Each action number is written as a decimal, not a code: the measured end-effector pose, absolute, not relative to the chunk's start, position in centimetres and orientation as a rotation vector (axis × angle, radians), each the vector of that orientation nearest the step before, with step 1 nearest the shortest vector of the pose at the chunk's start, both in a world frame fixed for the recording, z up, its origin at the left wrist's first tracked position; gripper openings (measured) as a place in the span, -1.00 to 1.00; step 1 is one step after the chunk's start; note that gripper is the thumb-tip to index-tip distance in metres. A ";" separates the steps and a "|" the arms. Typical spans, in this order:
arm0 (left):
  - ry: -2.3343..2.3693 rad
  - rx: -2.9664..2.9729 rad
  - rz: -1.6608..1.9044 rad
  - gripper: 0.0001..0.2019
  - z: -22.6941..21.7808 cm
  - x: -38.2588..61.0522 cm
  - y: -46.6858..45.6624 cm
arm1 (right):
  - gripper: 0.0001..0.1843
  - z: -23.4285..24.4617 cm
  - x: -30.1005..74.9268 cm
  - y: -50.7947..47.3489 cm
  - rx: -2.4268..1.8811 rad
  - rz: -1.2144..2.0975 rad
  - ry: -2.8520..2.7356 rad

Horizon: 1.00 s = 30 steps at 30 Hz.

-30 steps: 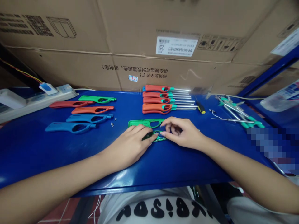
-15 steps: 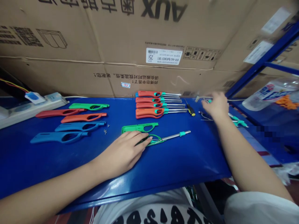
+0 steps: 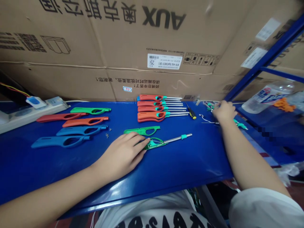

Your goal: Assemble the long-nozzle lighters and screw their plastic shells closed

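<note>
My left hand (image 3: 128, 148) lies over the handle of an opened green lighter (image 3: 155, 144), fingers curled on it against the table. Its inner wires show, and a metal tube with a teal collar points right. Just behind it is a loose green handle half (image 3: 142, 129). At the back right, my right hand (image 3: 224, 113) reaches into a group of teal and metal lighter parts (image 3: 210, 107), fingers bent together. What those fingers grip is hidden. A thin white wire (image 3: 205, 118) lies left of that hand.
Several red lighters (image 3: 152, 117) lie stacked at the back, beside a yellow-black screwdriver (image 3: 192, 112). To the left are coloured handle shells (image 3: 61, 141), small screws (image 3: 107, 135) and a power strip (image 3: 54, 106). A cardboard box (image 3: 95, 47) stands behind; a plastic bottle (image 3: 263, 98) lies right.
The camera view has tilted slightly. My right hand has moved a little among the parts at the back right, while my left hand stays on the green lighter.
</note>
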State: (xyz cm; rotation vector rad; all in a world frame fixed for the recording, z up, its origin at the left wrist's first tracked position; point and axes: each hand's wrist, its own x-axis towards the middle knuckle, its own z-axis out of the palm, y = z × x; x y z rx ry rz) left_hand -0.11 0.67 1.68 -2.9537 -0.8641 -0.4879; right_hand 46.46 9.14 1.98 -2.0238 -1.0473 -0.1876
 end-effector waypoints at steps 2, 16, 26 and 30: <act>-0.881 -2.980 -0.543 -0.67 1.7 0.0 0.7 | -0.89 3.2 44.9 8.9 -1.965 -0.182 -1.085; -1.154 -3.265 -1.548 -0.67 1.6 1.4 0.9 | -0.77 4.1 22.3 -0.7 -1.118 1.217 -1.840; -1.841 -3.262 -1.872 -0.80 1.6 0.8 2.1 | -0.83 1.9 23.7 0.4 -1.167 0.698 -2.075; -1.927 -3.371 -1.695 -0.80 2.2 0.8 2.2 | -0.86 1.4 23.7 0.0 -1.180 0.582 -2.264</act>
